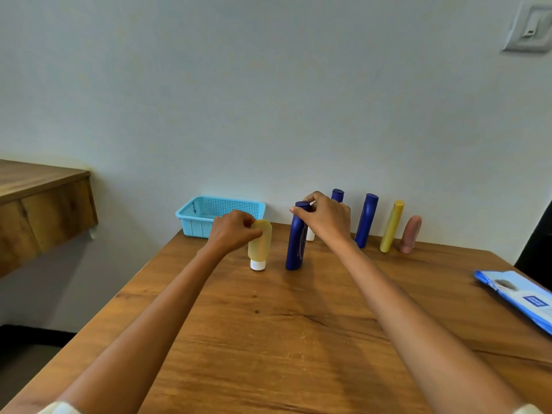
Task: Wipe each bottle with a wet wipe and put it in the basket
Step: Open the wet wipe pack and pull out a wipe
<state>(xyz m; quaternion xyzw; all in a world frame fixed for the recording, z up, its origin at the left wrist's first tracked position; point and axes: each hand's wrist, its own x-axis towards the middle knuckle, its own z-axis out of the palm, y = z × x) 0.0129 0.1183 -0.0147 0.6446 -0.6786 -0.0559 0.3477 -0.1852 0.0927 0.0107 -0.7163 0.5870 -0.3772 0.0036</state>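
Six bottles on the surface (298, 339): none seen in the basket (191, 218), which stands at the far left edge.
Left hand (231, 233): pinching the pale yellow tube (260, 246), standing on its white cap.
Right hand (327, 218): gripping the cap of the near blue bottle (295, 243).
Wipes pack (519, 297): lies at the right, no wipe drawn.
Progress: apparently just starting; all wiping remains.

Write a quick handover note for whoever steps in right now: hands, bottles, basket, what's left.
Left hand grips the top of the pale yellow tube, standing on its white cap. Right hand grips the near blue bottle at its cap. More bottles stand along the wall. Basket at the table's far left, no bottle visible inside. Wipes pack lies right, no wipe out. All wiping and basketing remains.
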